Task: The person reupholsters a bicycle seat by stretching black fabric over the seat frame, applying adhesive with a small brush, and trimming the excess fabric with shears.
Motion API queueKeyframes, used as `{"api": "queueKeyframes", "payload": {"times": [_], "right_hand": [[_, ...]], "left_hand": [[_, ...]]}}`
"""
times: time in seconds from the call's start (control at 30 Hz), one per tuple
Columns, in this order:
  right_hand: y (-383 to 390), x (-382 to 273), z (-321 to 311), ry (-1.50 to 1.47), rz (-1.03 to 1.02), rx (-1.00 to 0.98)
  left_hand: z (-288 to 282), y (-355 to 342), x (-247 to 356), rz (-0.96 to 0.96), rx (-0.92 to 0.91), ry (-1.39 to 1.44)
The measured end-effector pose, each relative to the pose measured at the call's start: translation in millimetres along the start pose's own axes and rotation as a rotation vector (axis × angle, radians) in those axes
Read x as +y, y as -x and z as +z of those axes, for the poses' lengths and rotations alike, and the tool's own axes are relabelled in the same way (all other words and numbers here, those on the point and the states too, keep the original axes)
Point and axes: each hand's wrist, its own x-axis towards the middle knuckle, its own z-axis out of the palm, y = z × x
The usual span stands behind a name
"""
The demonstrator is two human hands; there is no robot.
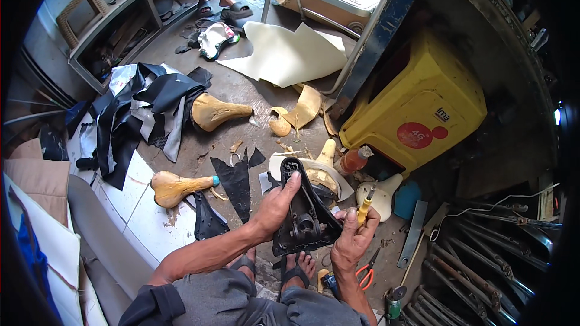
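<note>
My left hand (278, 206) grips the narrow nose of a black bicycle saddle (307, 220), thumb on top. The saddle's hollow underside faces up, with a round fitting inside near its wide end. Just right of that wide end, my right hand (353, 242) is closed on a slim yellow-handled tool (364, 210). The tool's narrow metal tip points upward, clear of the saddle; its exact kind cannot be made out. Beyond the held saddle lie a pale cut sheet and a yellowish foam saddle pad (327, 152), partly covered.
Foam saddle pads (175, 189) and black material scraps (234, 182) lie on the floor at left. A yellow plastic stool (429, 99) rests on its side at right. Orange-handled pliers (367, 276), a flat metal bar (413, 233) and metal tubes (477, 271) lie lower right. Another person's feet (235, 9) show at the back.
</note>
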Motion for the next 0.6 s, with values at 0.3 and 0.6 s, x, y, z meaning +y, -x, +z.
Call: {"api": "queueKeyframes", "payload": {"times": [0.3, 0.6], "right_hand": [[-4, 0, -3, -0.008, -0.044, 0.064], [0, 2, -1, 0.007, -0.095, 0.039]], "left_hand": [[15, 4, 5, 0.239, 0.321, -0.724], [7, 4, 6, 0.229, 0.188, -0.649]]}}
